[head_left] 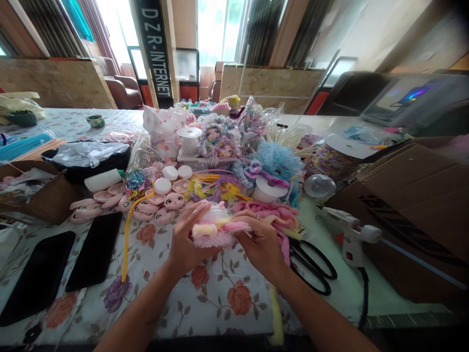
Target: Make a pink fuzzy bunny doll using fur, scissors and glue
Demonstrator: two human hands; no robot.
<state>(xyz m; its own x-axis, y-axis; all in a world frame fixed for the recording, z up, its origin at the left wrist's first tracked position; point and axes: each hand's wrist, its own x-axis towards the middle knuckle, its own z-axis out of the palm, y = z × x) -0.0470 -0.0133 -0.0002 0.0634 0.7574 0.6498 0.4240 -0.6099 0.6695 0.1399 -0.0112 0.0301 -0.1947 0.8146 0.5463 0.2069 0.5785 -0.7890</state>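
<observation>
Beyond a fluffy pink craft piece [214, 239], cupped by the left hand [190, 232] and pinched by the right hand [256, 239] above a flowered tablecloth [161, 303], heaped trims and doll faces [220, 142] crowd the table. Black-handled scissors [315, 266] lie right; an open cardboard box [47, 195] at left holds plastic-wrapped bits [27, 183].

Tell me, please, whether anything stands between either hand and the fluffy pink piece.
Nothing visible does: the left hand and right hand both touch the pink piece directly. The scissors lie off to the right.
</observation>
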